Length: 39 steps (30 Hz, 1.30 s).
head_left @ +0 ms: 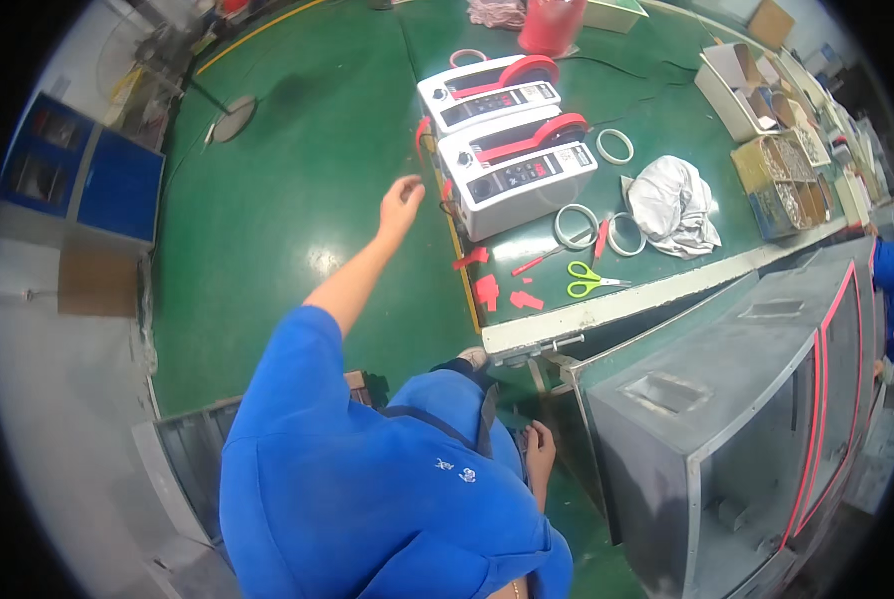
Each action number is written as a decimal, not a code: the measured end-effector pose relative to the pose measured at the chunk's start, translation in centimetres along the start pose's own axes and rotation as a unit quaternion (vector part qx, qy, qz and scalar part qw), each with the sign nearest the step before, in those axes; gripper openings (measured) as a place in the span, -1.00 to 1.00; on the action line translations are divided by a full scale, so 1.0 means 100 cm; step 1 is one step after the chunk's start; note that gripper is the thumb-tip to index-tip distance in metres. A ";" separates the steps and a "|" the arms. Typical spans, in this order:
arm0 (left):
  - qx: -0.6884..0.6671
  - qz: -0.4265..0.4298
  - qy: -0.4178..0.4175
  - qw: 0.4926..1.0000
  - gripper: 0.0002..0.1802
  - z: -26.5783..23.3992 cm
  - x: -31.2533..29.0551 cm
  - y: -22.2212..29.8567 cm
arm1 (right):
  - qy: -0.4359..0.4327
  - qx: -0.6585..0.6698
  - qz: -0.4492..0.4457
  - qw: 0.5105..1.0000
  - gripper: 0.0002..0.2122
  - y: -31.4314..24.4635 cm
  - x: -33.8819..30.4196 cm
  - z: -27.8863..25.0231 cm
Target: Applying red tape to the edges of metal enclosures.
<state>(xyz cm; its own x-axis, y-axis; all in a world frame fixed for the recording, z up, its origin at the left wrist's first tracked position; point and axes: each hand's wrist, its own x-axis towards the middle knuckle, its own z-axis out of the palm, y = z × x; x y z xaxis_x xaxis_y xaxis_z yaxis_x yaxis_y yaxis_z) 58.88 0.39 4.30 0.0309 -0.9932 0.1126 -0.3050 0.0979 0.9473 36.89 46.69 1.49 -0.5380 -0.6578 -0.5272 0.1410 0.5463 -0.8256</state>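
Observation:
My left hand [402, 208] is stretched out over the floor, just left of the nearer tape dispenser [517, 175]. Its fingers are loosely bent and a little apart, with nothing visible in them. A second white tape dispenser [489, 97] stands right behind; both carry red tape rolls on top. Down beside my body is my right hand [539, 451], fingers curled together; whatever they hold, if anything, is too small to make out. On the table's near corner lie red tape pieces [486, 292], green-handled scissors [592, 281] and a red-handled knife [539, 262].
A grey metal cabinet [656, 439] with red tape along its edges stands to my right, against the table edge [646, 285]. On the table are a crumpled grey cloth [671, 205], tape rings [615, 147] and bins of small parts [784, 185]. A blue cabinet [117, 180] stands far left.

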 end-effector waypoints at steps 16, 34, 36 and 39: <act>0.001 0.027 -0.116 0.993 -0.59 -0.009 0.157 -0.032 | 0.106 -0.133 0.028 0.985 -0.76 -0.009 -0.007 0.036; 0.018 -0.115 -0.607 0.786 -0.87 -0.020 -0.177 0.153 | 0.063 -0.093 -0.408 0.906 -0.66 -0.175 -0.041 0.020; -0.032 -0.092 -0.658 0.746 -0.88 0.004 -0.219 0.182 | 0.076 -0.126 -0.458 0.877 -0.72 -0.183 -0.053 0.015; -0.037 -0.043 -0.690 0.721 -0.90 0.030 -0.266 0.198 | -0.023 -0.084 -0.312 0.946 -0.80 -0.160 -0.080 -0.022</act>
<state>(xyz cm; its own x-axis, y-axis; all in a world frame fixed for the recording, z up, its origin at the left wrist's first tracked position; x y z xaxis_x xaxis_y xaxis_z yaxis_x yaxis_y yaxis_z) 49.17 28.53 19.20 -0.9462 -0.1078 -0.3051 -0.3054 -0.0142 0.9521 37.12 44.31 19.36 -0.4359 -0.8990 0.0419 -0.3293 0.1160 -0.9371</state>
